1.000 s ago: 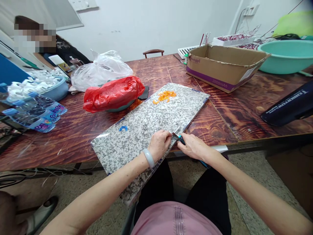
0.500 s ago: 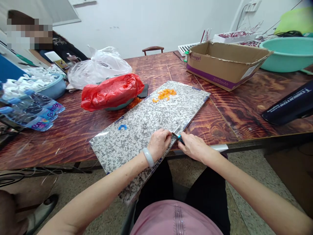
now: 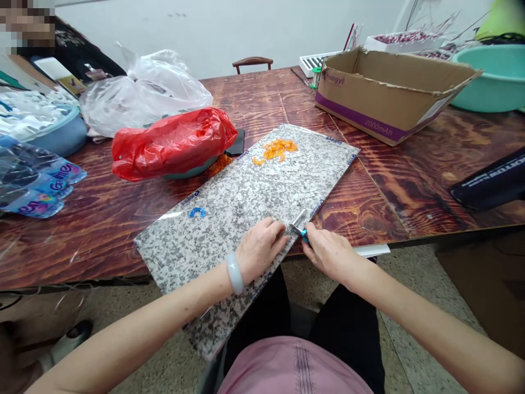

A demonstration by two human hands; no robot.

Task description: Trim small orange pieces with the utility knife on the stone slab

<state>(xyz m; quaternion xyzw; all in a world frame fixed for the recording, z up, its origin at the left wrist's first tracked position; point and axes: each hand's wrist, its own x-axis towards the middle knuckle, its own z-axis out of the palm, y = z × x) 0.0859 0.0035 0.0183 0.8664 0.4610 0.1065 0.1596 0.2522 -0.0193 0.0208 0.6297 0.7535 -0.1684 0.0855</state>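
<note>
A speckled grey stone-look board (image 3: 229,202) lies at an angle over the table's front edge. My right hand (image 3: 330,251) is closed round a small cutting tool (image 3: 302,233) with a teal and black handle, its metal tip at the board's right edge. Beside the tip, my left hand (image 3: 260,246), a pale bangle on its wrist, has its fingers bent together; what they pinch is too small to make out. A thin whitish strip (image 3: 298,218) lies by the tip. Orange pieces (image 3: 276,149) sit in a pile on the far part, and a blue curved piece (image 3: 197,212) on the left.
Left of the board are a red plastic bag (image 3: 174,143) on a bowl, a white bag (image 3: 147,96), water bottles (image 3: 39,180) and a blue basin (image 3: 68,131). On the right stand a cardboard box (image 3: 369,104), a green basin (image 3: 492,82) and a dark object (image 3: 488,183). A person's arm (image 3: 82,46) shows top left.
The view has shifted, so the bags and bottles appear further left. My left hand's fingers have spread slightly and sit a little away from the tool tip. My right hand still holds the tool.
</note>
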